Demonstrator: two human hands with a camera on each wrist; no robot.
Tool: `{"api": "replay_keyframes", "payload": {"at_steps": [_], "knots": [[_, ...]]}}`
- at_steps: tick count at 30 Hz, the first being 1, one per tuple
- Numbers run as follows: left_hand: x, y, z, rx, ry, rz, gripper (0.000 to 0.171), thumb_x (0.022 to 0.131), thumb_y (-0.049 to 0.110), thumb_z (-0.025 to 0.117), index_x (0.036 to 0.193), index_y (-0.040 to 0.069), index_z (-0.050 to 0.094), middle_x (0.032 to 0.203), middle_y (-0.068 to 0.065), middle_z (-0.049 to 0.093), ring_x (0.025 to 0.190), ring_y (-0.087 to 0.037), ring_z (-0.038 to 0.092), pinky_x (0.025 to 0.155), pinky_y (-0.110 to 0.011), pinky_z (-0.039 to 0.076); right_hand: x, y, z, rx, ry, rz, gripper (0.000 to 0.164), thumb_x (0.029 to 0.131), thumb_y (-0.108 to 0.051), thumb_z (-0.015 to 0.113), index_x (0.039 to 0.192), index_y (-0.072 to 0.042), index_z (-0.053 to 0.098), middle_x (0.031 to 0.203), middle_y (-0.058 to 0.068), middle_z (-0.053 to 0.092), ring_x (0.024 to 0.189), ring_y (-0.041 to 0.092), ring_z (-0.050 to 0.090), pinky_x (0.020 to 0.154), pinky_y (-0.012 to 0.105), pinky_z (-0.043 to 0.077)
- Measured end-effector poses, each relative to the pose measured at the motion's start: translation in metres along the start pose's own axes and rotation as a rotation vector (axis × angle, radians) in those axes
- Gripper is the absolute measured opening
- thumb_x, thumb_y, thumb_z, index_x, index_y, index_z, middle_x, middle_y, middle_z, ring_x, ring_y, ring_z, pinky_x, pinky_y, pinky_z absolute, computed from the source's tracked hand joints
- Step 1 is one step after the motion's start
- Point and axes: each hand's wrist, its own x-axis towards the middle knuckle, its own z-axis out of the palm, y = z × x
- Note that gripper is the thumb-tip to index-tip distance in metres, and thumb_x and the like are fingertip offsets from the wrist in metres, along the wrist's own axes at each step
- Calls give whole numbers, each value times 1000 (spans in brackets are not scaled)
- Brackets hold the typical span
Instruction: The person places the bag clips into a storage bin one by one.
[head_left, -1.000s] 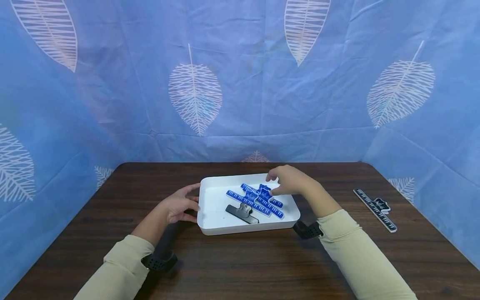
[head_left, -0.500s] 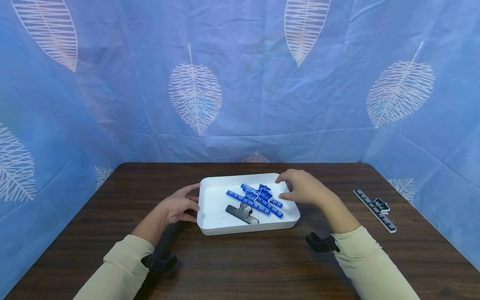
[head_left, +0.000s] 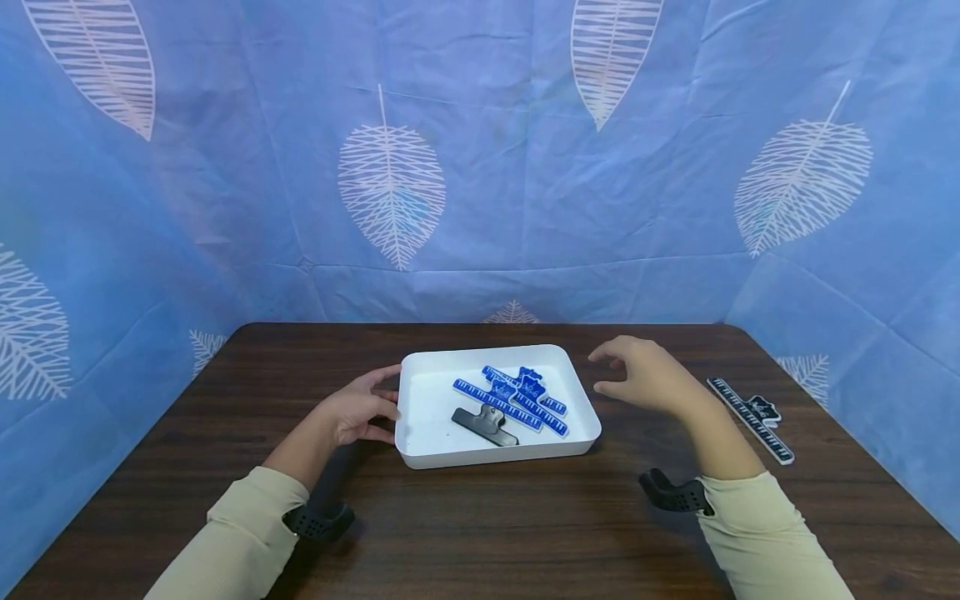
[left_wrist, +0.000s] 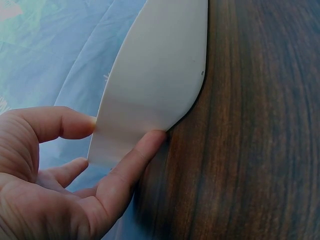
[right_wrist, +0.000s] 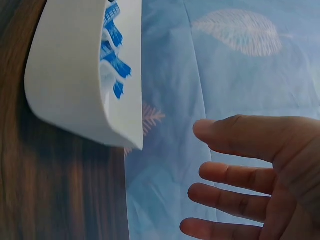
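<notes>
My left hand (head_left: pixel 363 412) holds the left end of a white tray (head_left: pixel 411 421). In the left wrist view, one fingertip meets the rim and another lies against the outer wall near the base. Inside the tray, blue clips (head_left: pixel 495 405) with a white piano-key pattern overlap one another. A plain dark clip (head_left: pixel 486 424) lies in front of them. Just right of the tray, my right hand (head_left: pixel 645 375) hovers with its fingers apart and loosely bent, nothing between them. The right wrist view shows that hand (right_wrist: pixel 250 175) away from the tray's corner.
A black clip (head_left: pixel 752 421) with white piano keys lies on the dark wooden table (head_left: pixel 480 533), to the right of my right hand. Behind the table hangs a blue cloth (head_left: pixel 480 208) with white leaf prints.
My right hand has moved from over the blue clips, out across the tray's right edge, to the right. The left hand and the tray stay where they were.
</notes>
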Motion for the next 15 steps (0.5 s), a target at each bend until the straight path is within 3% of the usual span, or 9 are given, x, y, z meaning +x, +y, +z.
{"api": "replay_keyframes", "payload": {"at_steps": [15], "knots": [[1,-2,0,-11,6,0,83,73,-12,57,140,22,22,126,-22,36,105,-39,46,66,-51,49,-28,41,-25,-15,9,82,37,76,-20,67,109,-6,59,110,17,56,92,32,53,71,48,44]]}}
